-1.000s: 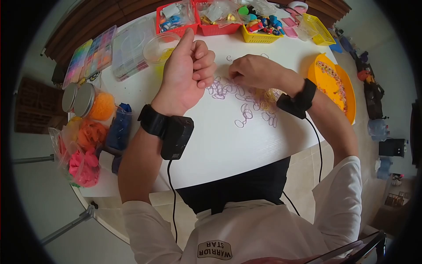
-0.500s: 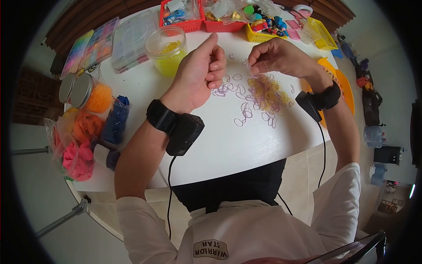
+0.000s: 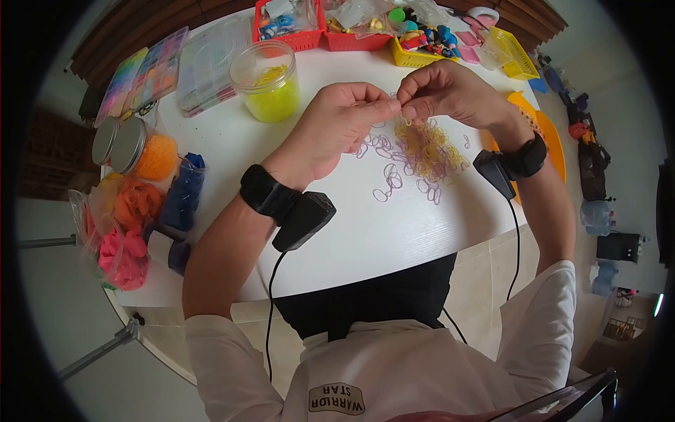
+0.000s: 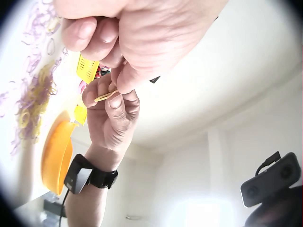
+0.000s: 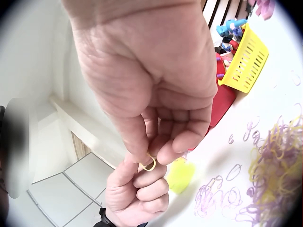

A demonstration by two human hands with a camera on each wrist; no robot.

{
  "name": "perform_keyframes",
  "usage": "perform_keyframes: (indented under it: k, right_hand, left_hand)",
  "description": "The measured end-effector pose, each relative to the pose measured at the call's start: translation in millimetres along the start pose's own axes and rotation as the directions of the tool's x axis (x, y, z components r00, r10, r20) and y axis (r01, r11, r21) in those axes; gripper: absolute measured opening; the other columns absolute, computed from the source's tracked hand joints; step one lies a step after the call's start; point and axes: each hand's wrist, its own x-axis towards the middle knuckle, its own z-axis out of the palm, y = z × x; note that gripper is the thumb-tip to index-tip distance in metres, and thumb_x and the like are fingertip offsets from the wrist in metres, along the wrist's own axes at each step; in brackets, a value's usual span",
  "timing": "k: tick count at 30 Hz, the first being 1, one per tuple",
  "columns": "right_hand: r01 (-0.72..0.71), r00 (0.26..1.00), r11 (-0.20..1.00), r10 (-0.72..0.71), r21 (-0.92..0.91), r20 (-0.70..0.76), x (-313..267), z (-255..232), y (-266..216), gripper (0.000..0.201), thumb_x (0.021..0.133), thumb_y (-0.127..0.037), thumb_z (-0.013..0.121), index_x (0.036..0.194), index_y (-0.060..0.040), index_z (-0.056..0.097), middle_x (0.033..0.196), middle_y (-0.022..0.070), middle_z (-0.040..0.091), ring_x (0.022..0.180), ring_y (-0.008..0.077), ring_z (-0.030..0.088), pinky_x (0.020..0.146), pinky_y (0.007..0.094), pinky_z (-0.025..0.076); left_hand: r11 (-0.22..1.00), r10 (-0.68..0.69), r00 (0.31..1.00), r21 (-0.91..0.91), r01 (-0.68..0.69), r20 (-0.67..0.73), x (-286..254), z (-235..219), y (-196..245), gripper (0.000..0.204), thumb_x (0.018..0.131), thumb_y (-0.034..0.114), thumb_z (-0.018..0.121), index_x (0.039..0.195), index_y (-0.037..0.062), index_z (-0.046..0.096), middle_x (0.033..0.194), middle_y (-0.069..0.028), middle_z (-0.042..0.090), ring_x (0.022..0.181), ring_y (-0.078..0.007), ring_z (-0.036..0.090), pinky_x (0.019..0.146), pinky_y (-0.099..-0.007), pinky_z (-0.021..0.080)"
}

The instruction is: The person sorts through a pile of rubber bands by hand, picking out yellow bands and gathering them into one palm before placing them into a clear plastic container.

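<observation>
Both hands meet above the table in the head view. The left hand (image 3: 330,126) has its thumb and index fingertip at a small yellow band (image 5: 150,163), its other fingers curled. Between thumb and fingertips the right hand (image 3: 460,98) pinches the same band, which the left wrist view shows as a thin yellow loop (image 4: 105,96). Below the hands lies a pile of yellow and purple bands (image 3: 432,151), with loose purple bands (image 3: 392,181) to its left.
A jar of yellow-green bands (image 3: 271,98) stands left of the hands. Red baskets (image 3: 355,42) and a yellow basket (image 3: 422,60) line the back. An orange tray (image 3: 555,151) is at the right; lidded jars (image 3: 133,151) and bags (image 3: 126,257) sit at the left.
The right hand has lifted from the loose bands and moved right. The left hand has turned and come across to meet its fingertips, and the yellow-green jar now shows fully.
</observation>
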Motion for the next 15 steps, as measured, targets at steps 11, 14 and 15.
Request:
perform_keyframes:
  k: [11,14,15]
  right_hand:
    - [0.135,0.985,0.962,-0.156,-0.237,-0.074,14.7,25.3,-17.5,0.014,0.089,-0.01,0.07,0.099,-0.0009,0.069,0.086,0.001,0.067,0.08,0.0071,0.063,0.076,0.0227,0.05]
    - [0.143,0.966,0.924,-0.208,-0.355,-0.153,19.6,31.1,-14.8,0.014,0.092,-0.011,0.066,0.1,-0.0005,0.069,0.086,0.0004,0.066,0.081,0.0075,0.062,0.076,0.0224,0.049]
    - [0.135,0.96,0.945,-0.199,-0.299,-0.195,21.0,31.0,-13.0,0.014,0.093,-0.012,0.065,0.1,-0.0004,0.069,0.086,-0.0002,0.066,0.08,0.0075,0.061,0.075,0.0225,0.049]
  left_hand:
    - [0.928,-0.255,0.96,-0.251,0.276,0.116,3.8,-5.3,-3.7,0.04,0.103,0.045,0.036,0.091,0.0124,0.055,0.064,0.0048,0.04,0.046,-0.0032,0.028,0.042,-0.0191,0.023]
    - [0.925,-0.224,0.972,-0.3,0.234,0.068,3.3,-8.6,-2.7,0.04,0.103,0.048,0.035,0.084,0.0162,0.05,0.062,0.0054,0.036,0.046,-0.0037,0.026,0.041,-0.0197,0.022]
    - [0.927,-0.217,0.976,-0.307,0.217,0.035,4.1,-11.2,-3.2,0.04,0.103,0.048,0.035,0.079,0.0174,0.047,0.061,0.0057,0.035,0.046,-0.0038,0.025,0.041,-0.0199,0.022]
